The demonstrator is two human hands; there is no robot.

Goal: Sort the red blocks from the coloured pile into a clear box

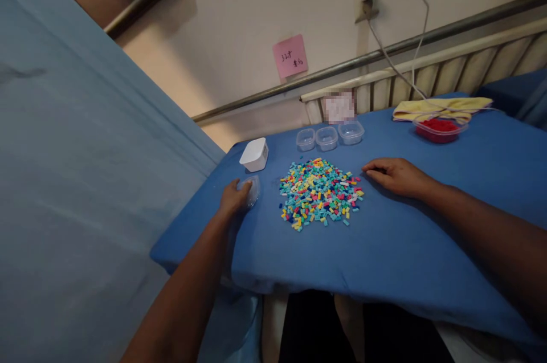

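Note:
A wide pile of small coloured plastic building bricks [318,192] lies on the blue cloth. To its left, my left hand [233,198] grips the edge of a small clear plastic container [253,191] that rests on the cloth. My right hand [395,176] lies on the table just right of the pile, fingers curled together; whether anything is between the fingertips cannot be made out. Behind the pile stand three clear plastic containers, the left one [306,139], the middle one [327,138] and the right one [351,132].
A white box [254,154] stands at the back left of the blue-covered table [299,260]. At the back right are a clear tub of red stuff [440,128] and a yellow cloth [444,106]. A white cable [395,66] hangs from the wall socket. A blue curtain [85,169] borders the left.

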